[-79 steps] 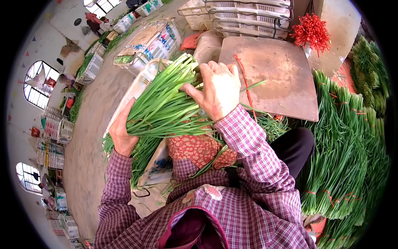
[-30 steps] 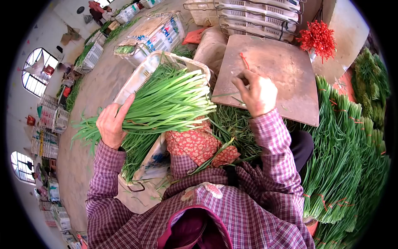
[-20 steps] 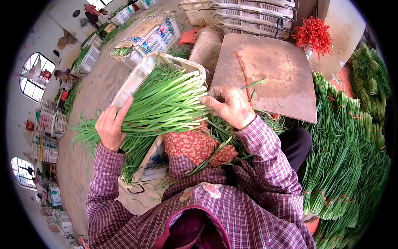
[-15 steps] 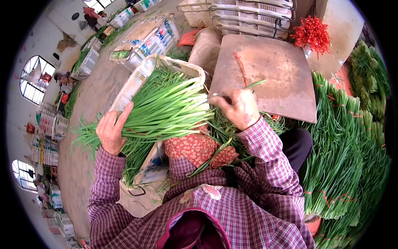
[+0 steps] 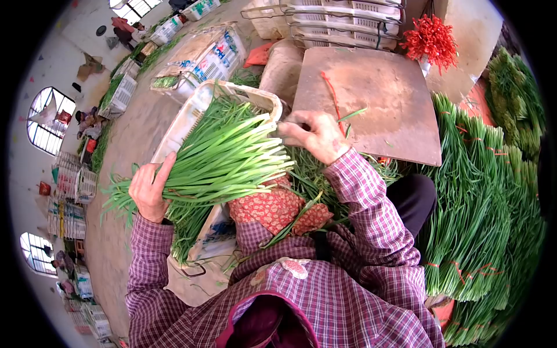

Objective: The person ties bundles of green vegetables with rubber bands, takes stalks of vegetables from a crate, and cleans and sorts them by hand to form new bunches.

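Observation:
Fingers wrapped round its leafy end, my left hand (image 5: 149,191) holds a loose bunch of long green stalks (image 5: 226,156) over a white crate (image 5: 184,119). The pale cut ends fan out to the right. At those ends my right hand (image 5: 315,134) is closed in a pinch, thumb against fingers; whatever it grips is too small to make out. More greens lie in the crate under the bunch. Right of my right hand is a brown board (image 5: 371,104) with a red tie (image 5: 332,93) and a bit of leaf on it.
Tied bundles of greens (image 5: 470,220) are piled at the right. A cluster of red ties (image 5: 430,43) hangs by the wall. Stacked white crates (image 5: 345,26) stand behind the board. A covered crate (image 5: 206,52) is on the floor ahead; farther crates and people are at the left.
My right hand has gone from the board's edge back to the stalk ends and closed. My left hand keeps hold of the bunch, which has dipped slightly. The view has shifted a little.

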Tool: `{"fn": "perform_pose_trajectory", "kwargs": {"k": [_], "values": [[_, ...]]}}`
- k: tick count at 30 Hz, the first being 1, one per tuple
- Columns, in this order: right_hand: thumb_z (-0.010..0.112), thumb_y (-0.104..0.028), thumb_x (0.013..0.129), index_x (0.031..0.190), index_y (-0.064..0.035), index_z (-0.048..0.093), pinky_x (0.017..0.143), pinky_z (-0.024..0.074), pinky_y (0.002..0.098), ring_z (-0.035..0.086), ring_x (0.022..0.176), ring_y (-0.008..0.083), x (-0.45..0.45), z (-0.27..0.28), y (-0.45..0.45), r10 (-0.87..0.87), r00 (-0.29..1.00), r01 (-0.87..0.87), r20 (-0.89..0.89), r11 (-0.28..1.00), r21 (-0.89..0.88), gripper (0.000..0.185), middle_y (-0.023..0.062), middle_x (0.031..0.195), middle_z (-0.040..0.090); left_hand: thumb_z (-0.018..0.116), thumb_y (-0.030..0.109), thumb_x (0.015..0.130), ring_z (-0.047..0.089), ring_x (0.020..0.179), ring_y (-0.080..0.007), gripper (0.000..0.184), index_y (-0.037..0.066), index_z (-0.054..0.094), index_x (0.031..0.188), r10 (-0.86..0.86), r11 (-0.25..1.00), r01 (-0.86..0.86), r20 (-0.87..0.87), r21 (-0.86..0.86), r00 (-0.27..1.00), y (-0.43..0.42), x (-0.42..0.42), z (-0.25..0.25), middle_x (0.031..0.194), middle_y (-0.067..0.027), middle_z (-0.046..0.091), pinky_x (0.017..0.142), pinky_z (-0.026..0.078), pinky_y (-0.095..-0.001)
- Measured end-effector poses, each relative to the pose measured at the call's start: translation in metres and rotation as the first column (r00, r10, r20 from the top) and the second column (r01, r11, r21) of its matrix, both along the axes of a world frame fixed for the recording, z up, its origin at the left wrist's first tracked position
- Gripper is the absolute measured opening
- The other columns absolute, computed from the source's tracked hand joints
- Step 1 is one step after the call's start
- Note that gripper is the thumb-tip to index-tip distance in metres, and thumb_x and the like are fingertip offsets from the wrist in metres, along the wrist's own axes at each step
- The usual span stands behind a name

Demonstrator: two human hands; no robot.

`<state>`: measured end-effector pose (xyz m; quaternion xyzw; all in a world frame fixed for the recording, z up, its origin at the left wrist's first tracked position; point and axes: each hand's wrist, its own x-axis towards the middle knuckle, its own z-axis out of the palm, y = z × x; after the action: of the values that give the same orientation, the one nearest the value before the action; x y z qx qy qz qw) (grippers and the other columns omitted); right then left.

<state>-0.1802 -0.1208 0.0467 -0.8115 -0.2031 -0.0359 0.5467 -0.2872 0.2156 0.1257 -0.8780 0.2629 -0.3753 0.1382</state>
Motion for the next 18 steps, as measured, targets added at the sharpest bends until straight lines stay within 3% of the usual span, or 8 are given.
{"fn": "perform_pose_trajectory", "kwargs": {"k": [2,3,6,8,11,15,16,18], "values": [[0.065,-0.04,0.084,0.087,-0.0123,0.073,0.072,0.0523,0.0394,0.067,0.075,0.0304,0.004,-0.015,-0.011,-0.176,0.97,0.209,0.17,0.957,-0.2,0.029,0.0138,0.08,0.07,0.068,0.007,0.063,0.059,0.071,-0.0244,0.059,0.014,0.064,0.121,-0.008,1.0,0.008,0.01,-0.013,1.0,0.001,-0.003,0.003,0.079,-0.0083,0.057,0.062,0.047,-0.0347],[0.064,-0.039,0.085,0.088,-0.0145,0.073,0.069,0.0535,0.0362,0.068,0.073,0.0277,0.012,-0.031,-0.019,-0.258,0.96,0.281,0.111,0.883,-0.377,0.027,0.012,0.081,0.07,0.066,0.006,0.065,0.059,0.07,-0.024,0.056,0.015,0.065,0.12,-0.025,0.999,0.026,0.016,-0.026,1.0,0.001,-0.004,0.004,0.079,-0.0082,0.057,0.062,0.047,-0.0343],[0.063,-0.039,0.085,0.093,-0.0135,0.071,0.067,0.0538,0.0356,0.067,0.071,0.028,0.013,-0.041,-0.042,-0.326,0.925,0.38,0.195,0.769,-0.514,0.028,0.0108,0.081,0.07,0.062,0.006,0.069,0.059,0.07,-0.0232,0.05,0.016,0.066,0.118,-0.023,1.0,0.023,0.039,-0.013,0.999,0.006,-0.006,0.004,0.079,-0.0077,0.058,0.061,0.047,-0.0334],[0.064,-0.041,0.085,0.099,-0.0127,0.07,0.07,0.0532,0.0376,0.068,0.074,0.0294,0.01,-0.039,-0.047,-0.207,0.966,0.243,0.154,0.929,-0.278,0.032,0.0119,0.083,0.07,0.06,0.006,0.07,0.059,0.07,-0.0229,0.049,0.016,0.066,0.117,-0.048,0.999,0.048,0.038,0.004,0.998,0.001,-0.005,0.006,0.08,-0.0076,0.059,0.061,0.047,-0.0332],[0.062,-0.042,0.086,0.105,-0.0099,0.069,0.075,0.0525,0.0389,0.068,0.08,0.0303,0.012,-0.013,-0.033,-0.183,0.957,0.222,0.224,0.961,-0.166,0.038,0.0147,0.088,0.07,0.059,0.006,0.07,0.059,0.07,-0.0227,0.049,0.016,0.067,0.117,-0.095,0.995,0.094,0.04,0.033,0.995,-0.009,-0.004,0.009,0.08,-0.0075,0.06,0.061,0.047,-0.0329],[0.058,-0.042,0.09,0.108,-0.0018,0.066,0.076,0.0517,0.0377,0.068,0.084,0.0271,0.028,-0.005,-0.015,0.107,0.992,-0.108,-0.069,0.994,-0.022,0.045,0.0183,0.088,0.07,0.059,0.007,0.068,0.059,0.07,-0.0233,0.049,0.016,0.067,0.116,-0.119,0.992,0.118,0.02,0.044,0.993,-0.015,-0.006,0.012,0.08,-0.008,0.06,0.061,0.047,-0.0332],[0.055,-0.045,0.093,0.108,-0.0029,0.067,0.074,0.0515,0.0343,0.067,0.08,0.02,0.027,-0.006,-0.01,0.211,0.97,-0.198,-0.121,0.974,0.105,0.047,0.0121,0.086,0.07,0.059,0.007,0.068,0.059,0.07,-0.0233,0.049,0.016,0.067,0.116,-0.119,0.992,0.118,0.02,0.045,0.993,-0.016,-0.007,0.012,0.08,-0.008,0.06,0.061,0.047,-0.0332],[0.053,-0.047,0.094,0.108,-0.0051,0.068,0.072,0.0505,0.0311,0.065,0.08,0.0161,0.02,-0.011,-0.007,0.295,0.926,-0.231,-0.236,0.936,0.264,0.047,0.008,0.088,0.07,0.059,0.008,0.067,0.059,0.071,-0.0238,0.049,0.016,0.068,0.114,-0.131,0.991,0.131,0.012,0.037,0.991,-0.017,-0.007,0.012,0.08,-0.0083,0.06,0.061,0.048,-0.0335]]}}
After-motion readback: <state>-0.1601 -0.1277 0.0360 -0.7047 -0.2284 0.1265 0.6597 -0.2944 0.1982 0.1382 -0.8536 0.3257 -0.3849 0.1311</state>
